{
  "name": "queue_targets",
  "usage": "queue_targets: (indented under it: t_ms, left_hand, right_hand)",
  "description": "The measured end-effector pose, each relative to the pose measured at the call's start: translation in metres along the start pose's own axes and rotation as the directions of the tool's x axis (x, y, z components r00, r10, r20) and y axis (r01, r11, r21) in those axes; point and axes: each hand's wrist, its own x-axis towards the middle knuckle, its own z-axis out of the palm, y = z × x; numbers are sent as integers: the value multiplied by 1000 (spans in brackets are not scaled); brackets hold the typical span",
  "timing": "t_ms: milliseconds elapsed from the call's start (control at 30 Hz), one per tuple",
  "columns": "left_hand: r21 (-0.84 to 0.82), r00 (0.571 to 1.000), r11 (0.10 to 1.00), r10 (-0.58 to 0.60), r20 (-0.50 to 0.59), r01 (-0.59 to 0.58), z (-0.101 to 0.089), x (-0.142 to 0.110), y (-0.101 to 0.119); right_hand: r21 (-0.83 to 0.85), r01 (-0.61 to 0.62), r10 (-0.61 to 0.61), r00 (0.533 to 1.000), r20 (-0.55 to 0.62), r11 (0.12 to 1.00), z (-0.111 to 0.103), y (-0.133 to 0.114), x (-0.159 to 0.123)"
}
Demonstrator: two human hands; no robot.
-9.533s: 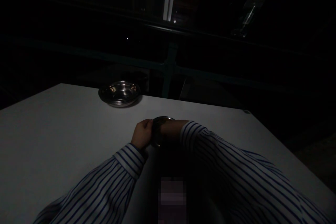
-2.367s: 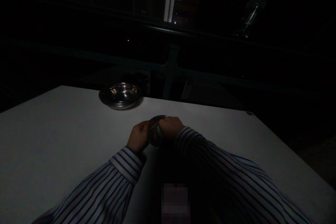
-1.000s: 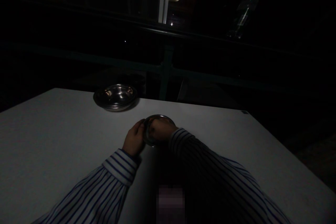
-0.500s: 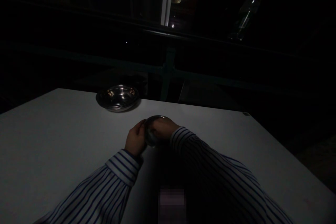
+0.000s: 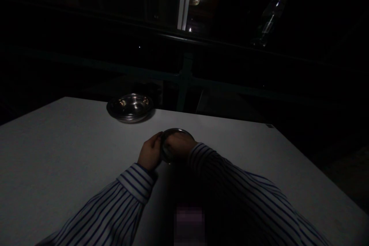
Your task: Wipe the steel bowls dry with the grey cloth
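A round, shiny metal bowl (image 5: 166, 155) is in front of me at the middle of the white table. My left hand (image 5: 150, 152) grips its left rim, thumb towards the top edge. Over and inside the bowl lies my right hand (image 5: 181, 144), with its fingers bent down into it. Whatever those fingers hold, if anything, is hidden by the hand and the dark. Behind and to the left stands a stack of similar metal bowls (image 5: 129, 117), apart from both hands.
The white table (image 5: 80, 153) ends just behind the stacked bowls. Beyond it are dark bars (image 5: 184, 73) and a window frame (image 5: 184, 0). A clear plastic bottle (image 5: 271, 19) with a white cap stands on a ledge at the back right. Lighting is very dim.
My right hand has shifted very slightly inside the bowl, and more of the bowl's far right rim shows. The left hand keeps its grip, and the stacked bowls stay in place.
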Motion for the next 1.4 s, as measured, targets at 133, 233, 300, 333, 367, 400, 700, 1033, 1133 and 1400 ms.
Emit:
queue_targets:
  t_ms: [133, 233, 300, 333, 367, 400, 700, 1033, 1133, 1400]
  left_hand:
    - [23, 1000, 1000, 19, -13, -19, 0, 0, 1]
    - [30, 1000, 999, 20, -20, -20, 2, 0, 2]
    - [36, 999, 999, 19, -26, -18, 3, 1, 2]
    - [31, 999, 999, 14, -31, -13, 4, 1, 2]
    - [19, 999, 1000, 3, -35, -2, 4, 1, 1]
    - [2, 999, 1000, -10, -38, 10, 5, 1, 0]
    - [-58, 1000, 998, -1, 15, 2, 0, 2, 0]
    - [-84, 998, 995, -57, -21, 55, 2, 2, -3]
    - [-106, 999, 994, -33, 17, 35, 1, 2, -3]
    - [-87, 1000, 996, -16, -20, 15, 1, 4, -2]
  right_hand:
    - [-51, -155, 152, 987, -59, 987, -4, 1, 0]
    - [-78, -177, 174, 984, -40, 981, -9, 2, -4]
    - [-78, -143, 143, 990, 2, 987, -13, 2, -7]
    - [-72, -111, 114, 993, 30, 991, -14, 2, -8]
    - [-63, -70, 74, 995, 60, 996, -15, 2, -9]
    - [-51, -22, 27, 996, 90, 998, -16, 2, -9]
    - [25, 27, -28, 999, 43, 999, -2, 8, -3]
    - [51, 96, -98, 994, 39, 994, 4, 5, 0]
    - [32, 15, -16, 1000, 8, 999, 4, 8, -2]
    - [0, 9, -9, 1000, -27, 1000, 2, 0, 2]
